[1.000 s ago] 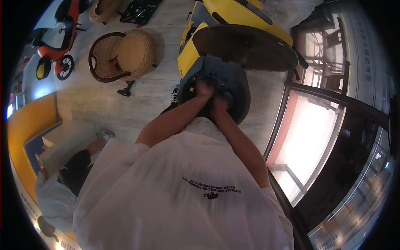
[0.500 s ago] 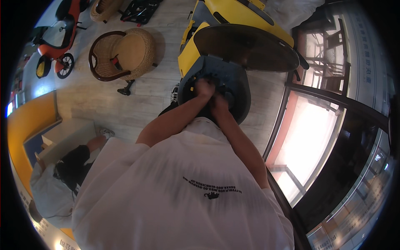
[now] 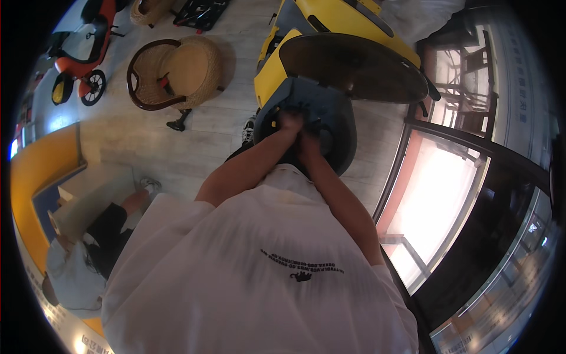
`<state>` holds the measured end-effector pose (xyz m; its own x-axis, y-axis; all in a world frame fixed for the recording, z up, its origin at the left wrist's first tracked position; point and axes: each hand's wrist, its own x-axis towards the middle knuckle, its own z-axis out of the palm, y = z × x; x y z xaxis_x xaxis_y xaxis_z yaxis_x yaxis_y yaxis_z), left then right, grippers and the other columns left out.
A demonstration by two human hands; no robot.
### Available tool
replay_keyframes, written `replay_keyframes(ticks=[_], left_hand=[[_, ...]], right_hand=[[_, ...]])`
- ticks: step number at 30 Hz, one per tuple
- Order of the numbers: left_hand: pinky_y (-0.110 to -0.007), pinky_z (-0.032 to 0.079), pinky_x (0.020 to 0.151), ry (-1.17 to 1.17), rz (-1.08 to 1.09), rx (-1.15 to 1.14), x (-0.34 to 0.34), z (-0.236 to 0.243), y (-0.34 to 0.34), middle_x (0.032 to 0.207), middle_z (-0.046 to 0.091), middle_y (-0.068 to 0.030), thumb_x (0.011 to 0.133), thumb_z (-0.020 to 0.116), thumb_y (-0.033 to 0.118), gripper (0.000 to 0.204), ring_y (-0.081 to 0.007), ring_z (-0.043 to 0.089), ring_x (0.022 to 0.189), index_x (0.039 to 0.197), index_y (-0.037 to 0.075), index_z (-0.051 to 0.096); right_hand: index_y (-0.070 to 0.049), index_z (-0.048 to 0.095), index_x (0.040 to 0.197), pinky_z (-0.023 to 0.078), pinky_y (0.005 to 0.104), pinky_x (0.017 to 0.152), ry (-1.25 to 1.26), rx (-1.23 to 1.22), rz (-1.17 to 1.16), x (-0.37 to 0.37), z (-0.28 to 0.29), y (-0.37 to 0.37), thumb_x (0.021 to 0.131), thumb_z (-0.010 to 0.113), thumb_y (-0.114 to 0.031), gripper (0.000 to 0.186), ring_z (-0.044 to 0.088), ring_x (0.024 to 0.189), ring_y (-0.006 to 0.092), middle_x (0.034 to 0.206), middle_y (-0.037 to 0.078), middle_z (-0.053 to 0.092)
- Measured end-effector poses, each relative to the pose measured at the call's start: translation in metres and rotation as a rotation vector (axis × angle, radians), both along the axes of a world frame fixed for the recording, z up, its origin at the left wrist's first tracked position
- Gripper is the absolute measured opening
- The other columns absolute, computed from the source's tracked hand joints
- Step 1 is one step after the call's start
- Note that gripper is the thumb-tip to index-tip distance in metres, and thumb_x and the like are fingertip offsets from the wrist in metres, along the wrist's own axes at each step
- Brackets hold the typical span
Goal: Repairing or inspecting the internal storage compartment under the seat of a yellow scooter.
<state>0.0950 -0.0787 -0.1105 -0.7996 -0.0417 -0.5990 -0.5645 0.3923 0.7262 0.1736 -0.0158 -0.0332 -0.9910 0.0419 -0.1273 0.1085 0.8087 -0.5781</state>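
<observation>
In front of my body is a dark grey plastic housing point(image 3: 336, 109), rounded at its near end, joined to a yellow vehicle-like body point(image 3: 272, 76). Both my hands reach into its dark recess, close together. My left hand point(image 3: 291, 121) is over the upper part of the recess, near a small yellow spot. Just below and right of it is my right hand point(image 3: 308, 143). Motion blur and shadow hide the fingers of both, so what they touch cannot be made out. A large dark oval panel point(image 3: 354, 66) spreads out beyond the housing.
A wicker chair point(image 3: 194, 71) stands on the wood-look floor to the left, with an orange scooter point(image 3: 88, 65) farther left. An open black case point(image 3: 200, 13) lies at the back. Another person point(image 3: 76, 265) sits at lower left. Dark-framed windows point(image 3: 433, 200) line the right.
My hands stay in the recess, the right one shifting slightly toward the left. The whole view has moved a little. The seated person's arm and head have shifted.
</observation>
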Motion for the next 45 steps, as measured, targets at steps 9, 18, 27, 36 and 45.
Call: replay_keyframes(ticks=[9,18,27,36,45], left_hand=[[-0.034,0.045,0.069,-0.027,-0.046,0.071,-0.001,0.000,0.006,0.071,0.062,-0.0115,0.067,0.054,0.023,0.020,-0.0257,0.060,0.074,0.071,0.006,0.063],[-0.036,0.044,0.072,0.145,-0.505,-0.180,-0.007,-0.013,-0.004,0.085,0.060,-0.0127,0.067,0.052,0.028,0.020,-0.0256,0.058,0.080,0.067,0.013,0.064],[-0.034,0.045,0.072,-0.101,-0.239,0.018,-0.006,0.000,-0.006,0.077,0.062,-0.0127,0.073,0.051,0.027,0.023,-0.0259,0.060,0.076,0.072,0.008,0.064],[-0.033,0.046,0.070,-0.128,-0.181,0.066,-0.013,0.042,0.000,0.074,0.062,-0.0128,0.072,0.052,0.023,0.020,-0.0231,0.061,0.073,0.069,0.006,0.063],[-0.032,0.047,0.066,0.039,-0.594,-0.121,-0.021,0.045,0.002,0.076,0.061,-0.0122,0.073,0.052,0.018,0.018,-0.0215,0.060,0.073,0.074,0.003,0.061]], right_hand=[[-0.006,0.048,0.103,0.042,0.0343,0.079,-0.605,-1.572,-1.047,-0.013,0.001,-0.011,0.083,0.046,-0.022,0.026,0.054,0.089,0.0229,0.099,0.010,0.054],[-0.007,0.049,0.101,0.043,0.0290,0.075,-0.522,-1.541,-0.800,-0.015,0.005,-0.016,0.085,0.042,-0.022,0.023,0.052,0.086,0.0147,0.096,0.006,0.052],[-0.003,0.057,0.073,0.045,0.0370,0.056,-0.045,0.014,-0.051,-0.010,-0.027,-0.016,0.077,0.048,-0.015,0.016,0.055,0.061,0.0287,0.067,0.012,0.056],[0.000,0.056,0.079,0.047,0.0381,0.057,-0.094,0.000,-0.255,-0.015,0.019,-0.012,0.071,0.053,-0.008,0.012,0.056,0.065,0.0342,0.069,0.019,0.056],[-0.001,0.053,0.083,0.046,0.0333,0.066,-0.014,-0.349,-0.131,-0.006,0.017,0.002,0.070,0.052,-0.005,0.014,0.055,0.077,0.0278,0.081,0.016,0.055]])
